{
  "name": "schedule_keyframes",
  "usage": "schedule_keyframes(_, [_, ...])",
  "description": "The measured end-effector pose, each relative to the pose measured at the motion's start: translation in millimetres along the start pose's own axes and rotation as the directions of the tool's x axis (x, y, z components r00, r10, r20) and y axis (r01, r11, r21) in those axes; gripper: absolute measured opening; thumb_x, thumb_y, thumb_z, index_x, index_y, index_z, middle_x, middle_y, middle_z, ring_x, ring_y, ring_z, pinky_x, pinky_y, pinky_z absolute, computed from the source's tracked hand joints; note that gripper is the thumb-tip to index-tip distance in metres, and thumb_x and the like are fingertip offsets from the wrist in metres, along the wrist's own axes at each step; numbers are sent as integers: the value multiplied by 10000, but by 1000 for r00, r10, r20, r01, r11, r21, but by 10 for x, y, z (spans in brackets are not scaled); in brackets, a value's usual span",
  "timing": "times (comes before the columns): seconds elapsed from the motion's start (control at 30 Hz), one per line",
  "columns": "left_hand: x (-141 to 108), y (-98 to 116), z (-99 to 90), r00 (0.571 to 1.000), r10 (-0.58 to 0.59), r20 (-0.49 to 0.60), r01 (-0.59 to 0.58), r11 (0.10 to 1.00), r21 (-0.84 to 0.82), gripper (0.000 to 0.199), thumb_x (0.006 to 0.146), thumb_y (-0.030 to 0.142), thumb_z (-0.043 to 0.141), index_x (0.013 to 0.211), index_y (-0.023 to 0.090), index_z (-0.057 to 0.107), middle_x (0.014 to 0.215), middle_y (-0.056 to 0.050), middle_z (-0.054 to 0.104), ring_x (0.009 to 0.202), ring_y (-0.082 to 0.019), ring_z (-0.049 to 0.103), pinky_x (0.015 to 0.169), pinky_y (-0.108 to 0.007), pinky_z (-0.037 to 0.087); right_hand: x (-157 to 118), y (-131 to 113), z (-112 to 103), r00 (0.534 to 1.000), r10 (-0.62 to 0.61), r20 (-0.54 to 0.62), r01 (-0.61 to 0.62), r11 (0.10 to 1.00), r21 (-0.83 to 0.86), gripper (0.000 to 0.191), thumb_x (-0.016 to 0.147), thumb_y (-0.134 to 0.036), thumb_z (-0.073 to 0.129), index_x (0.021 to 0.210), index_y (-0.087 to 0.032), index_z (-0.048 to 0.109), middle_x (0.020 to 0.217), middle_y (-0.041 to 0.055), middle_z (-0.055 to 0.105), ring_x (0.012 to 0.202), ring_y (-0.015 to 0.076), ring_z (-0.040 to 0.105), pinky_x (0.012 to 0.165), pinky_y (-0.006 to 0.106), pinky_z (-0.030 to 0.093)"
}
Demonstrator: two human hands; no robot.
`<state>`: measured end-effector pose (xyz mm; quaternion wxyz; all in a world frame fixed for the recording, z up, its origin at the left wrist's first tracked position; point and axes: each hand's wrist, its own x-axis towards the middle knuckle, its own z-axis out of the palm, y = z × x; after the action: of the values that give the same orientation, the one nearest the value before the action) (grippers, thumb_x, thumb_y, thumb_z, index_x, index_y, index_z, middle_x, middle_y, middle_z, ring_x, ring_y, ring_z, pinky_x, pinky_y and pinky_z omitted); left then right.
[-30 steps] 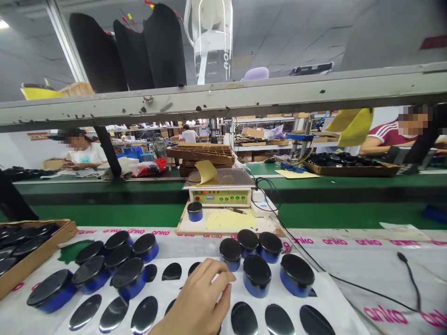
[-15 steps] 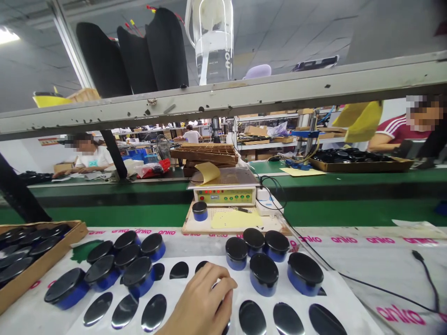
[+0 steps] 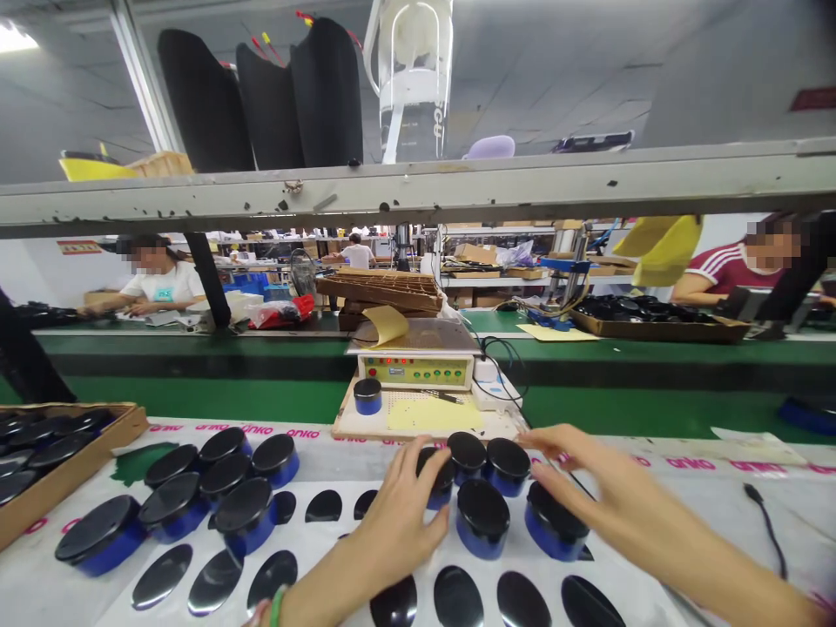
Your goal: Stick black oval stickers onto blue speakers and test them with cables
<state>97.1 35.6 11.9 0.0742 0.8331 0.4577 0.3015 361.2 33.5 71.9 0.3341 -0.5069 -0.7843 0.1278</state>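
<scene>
My left hand reaches over the left edge of a group of round blue tubs with glossy black tops. Its fingers are apart and partly cover the leftmost tub of that group; whether they touch it I cannot tell. From the right comes my right hand, fingers spread, thumb close above the tub at the right. Between the hands stand more such tubs, one in front. Flat black discs lie in rows on a white sheet beneath.
Several more blue tubs stand at the left, beside a cardboard tray of black-topped pieces. A control box with buttons sits at the back, one tub before it. A shelf beam crosses above. A cable lies right.
My left hand has moved up from the discs to the right-hand group of tubs. My right hand has come into view from the right. The view has tilted slightly.
</scene>
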Motion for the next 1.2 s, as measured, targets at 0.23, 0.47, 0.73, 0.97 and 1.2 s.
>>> schedule_keyframes(0.23, [77, -223, 239, 998, -46, 44, 48, 998, -47, 633, 869, 237, 581, 1437, 186, 305, 1454, -156, 390, 1323, -251, 435, 1061, -404, 418, -14, 306, 451, 938, 213, 272, -121, 940, -318, 632, 870, -422, 455, 1421, -120, 390, 1405, 182, 461, 1123, 388, 570, 882, 561, 480])
schedule_keyframes(0.47, [13, -128, 106, 996, -1, 94, 0, 1000, 7, 724, 776, 278, 683, 1423, 214, 364, 1467, -166, 371, 1351, -352, 354, 1035, -550, 401, -41, 284, 337, 923, 219, 315, -72, 906, -418, 615, 842, -299, 424, 1437, -156, 364, 1340, 148, 532, 1159, 365, 530, 831, 531, 499])
schedule_keyframes(0.73, [147, 260, 286, 994, 84, 69, -87, 995, 50, 724, 681, 483, 766, 1277, 149, 525, 1187, -153, 607, 1195, -380, 466, 1021, -681, 280, 399, 292, 477, 939, 20, 343, 99, 940, -326, 616, 810, -309, 566, 1394, -171, 427, 1308, 160, 525, 1174, 335, 521, 938, 449, 439])
schedule_keyframes(0.97, [117, 326, 315, 988, 114, 100, -105, 990, -89, 719, 597, 451, 836, 1187, 166, 540, 1127, -103, 662, 1171, -341, 527, 1063, -659, 260, 547, 372, 348, 949, -93, 302, 145, 977, -156, 425, 769, -162, 533, 1192, -193, 549, 1154, 84, 553, 1026, 209, 584, 913, 316, 456])
schedule_keyframes(1.2, [61, 501, -49, 998, -48, 34, 56, 957, -286, 699, 637, 197, 770, 1246, 229, 428, 1239, -70, 536, 1132, -212, 560, 973, -369, 493, 422, 354, 332, 939, -90, 333, 124, 989, -83, 422, 762, -194, 583, 1182, -224, 610, 1220, 96, 592, 1145, 291, 538, 999, 451, 414])
